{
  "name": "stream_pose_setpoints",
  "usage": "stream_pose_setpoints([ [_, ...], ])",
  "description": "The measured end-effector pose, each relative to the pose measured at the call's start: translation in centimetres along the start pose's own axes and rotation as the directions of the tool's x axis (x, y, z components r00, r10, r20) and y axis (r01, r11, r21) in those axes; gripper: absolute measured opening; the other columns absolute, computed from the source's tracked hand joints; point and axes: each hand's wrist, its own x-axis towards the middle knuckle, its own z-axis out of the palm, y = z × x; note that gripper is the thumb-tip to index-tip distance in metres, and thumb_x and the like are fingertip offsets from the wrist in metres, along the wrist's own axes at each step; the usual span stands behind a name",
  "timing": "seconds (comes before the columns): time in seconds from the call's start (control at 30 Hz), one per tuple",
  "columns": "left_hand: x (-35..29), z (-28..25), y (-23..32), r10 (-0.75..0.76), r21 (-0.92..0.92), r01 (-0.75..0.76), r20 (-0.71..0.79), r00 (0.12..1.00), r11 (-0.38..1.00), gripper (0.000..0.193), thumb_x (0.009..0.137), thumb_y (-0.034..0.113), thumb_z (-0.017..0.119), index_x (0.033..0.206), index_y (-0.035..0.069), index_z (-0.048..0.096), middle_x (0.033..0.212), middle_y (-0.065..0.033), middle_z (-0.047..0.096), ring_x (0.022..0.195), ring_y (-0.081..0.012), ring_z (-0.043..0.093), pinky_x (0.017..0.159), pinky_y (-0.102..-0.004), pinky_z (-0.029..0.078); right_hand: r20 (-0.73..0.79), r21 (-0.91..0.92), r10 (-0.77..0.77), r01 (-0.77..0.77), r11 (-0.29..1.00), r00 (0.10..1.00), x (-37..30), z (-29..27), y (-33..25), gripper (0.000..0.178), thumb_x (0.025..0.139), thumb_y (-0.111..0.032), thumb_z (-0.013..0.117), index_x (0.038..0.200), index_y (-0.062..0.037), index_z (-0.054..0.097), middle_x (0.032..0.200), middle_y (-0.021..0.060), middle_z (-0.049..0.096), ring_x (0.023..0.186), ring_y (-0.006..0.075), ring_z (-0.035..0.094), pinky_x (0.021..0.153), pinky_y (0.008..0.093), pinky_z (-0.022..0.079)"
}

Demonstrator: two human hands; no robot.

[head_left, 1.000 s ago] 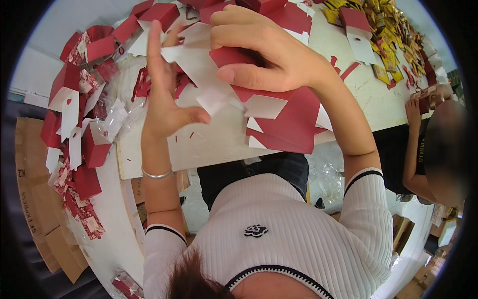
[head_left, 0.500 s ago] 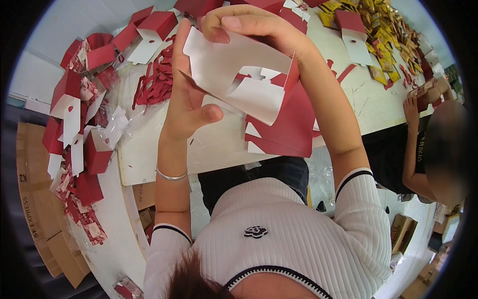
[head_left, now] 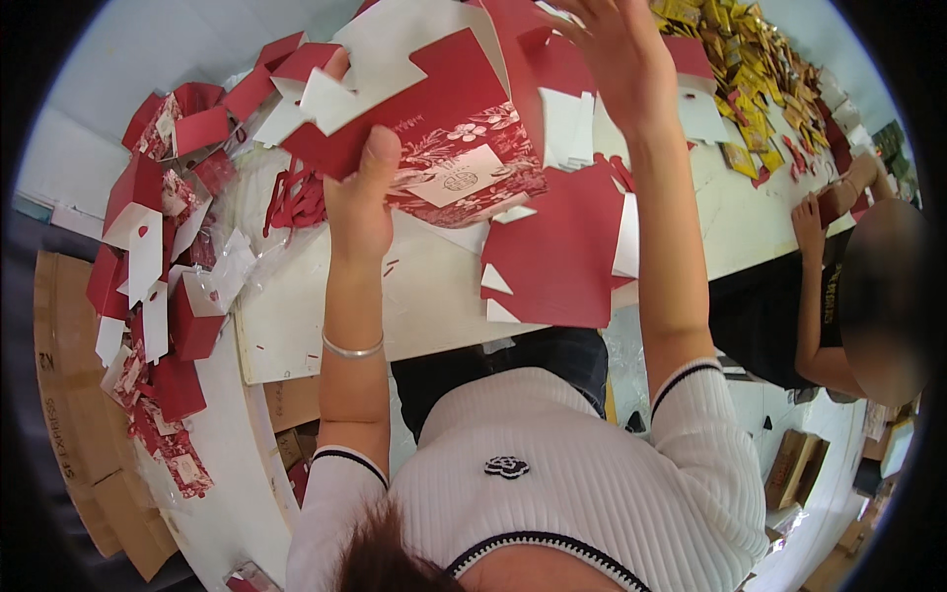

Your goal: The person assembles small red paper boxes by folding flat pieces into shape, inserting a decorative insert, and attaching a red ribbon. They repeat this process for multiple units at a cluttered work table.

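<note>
A red cardboard box with a white inside and a pale flower print is held up over the table, its flaps spread apart. Around its left side my left hand is closed, thumb on the red outer face and a fingertip showing beyond the edge. My right hand is raised beside the box's right panel, fingers stretched and apart, gripping nothing. Below the box, flat red card blanks with white tabs lie at the table's near edge.
Red boxes with white flaps crowd the left side, near a heap of red ribbons. Yellow sachets are piled at the far right. A co-worker's hand is at the right edge. A brown carton stands at left.
The box has turned from showing its white inside to its printed red outside, and its flaps have spread. My right hand has let go and moved right; my left hand still holds it.
</note>
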Motion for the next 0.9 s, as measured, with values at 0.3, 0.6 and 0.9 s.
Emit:
stream_pose_setpoints([
  [0.3,-0.9,3.6,0.1,0.079,0.053,-0.074,-0.105,0.991,0.996,0.052,0.088,0.017,0.041,0.134,0.003,0.021,0.131,-0.0096,0.032,0.116,-0.0166,0.035,0.098,-0.0311,0.027,-0.16,-0.429,-0.12,0.04,0.902,0.98,-8.4,7.9,-1.3,0.062,0.078,-0.02,0.056,0.13,0.0012,0.028,0.126,0.0142,0.037,0.115,0.0209,0.039,0.096,0.0313,0.031],
  [0.6,-2.3,3.4,0.7,0.087,-0.445,-0.052,0.06,0.994,0.894,0.063,0.078,0.007,0.048,0.134,0.0,0.022,0.128,-0.0206,0.037,0.114,-0.0229,0.042,0.097,-0.0335,0.031,-0.249,-0.456,-0.287,0.15,0.877,0.925,-9.6,8.0,-1.0,0.062,0.063,0.003,0.043,0.124,0.0039,0.033,0.117,0.0137,0.042,0.11,0.0216,0.041,0.097,0.033,0.029],
  [0.9,-1.4,2.4,0.6,-0.135,-0.348,0.153,0.075,0.988,0.925,0.056,0.071,-0.008,0.045,0.125,0.002,0.039,0.115,-0.0124,0.049,0.107,-0.0182,0.048,0.091,-0.0286,0.039,-0.009,-0.318,-0.302,0.283,0.905,0.953,-10.1,5.7,0.7,0.045,0.072,-0.008,0.055,0.115,0.0028,0.044,0.115,0.0154,0.044,0.109,0.0232,0.043,0.095,0.0333,0.031],
])
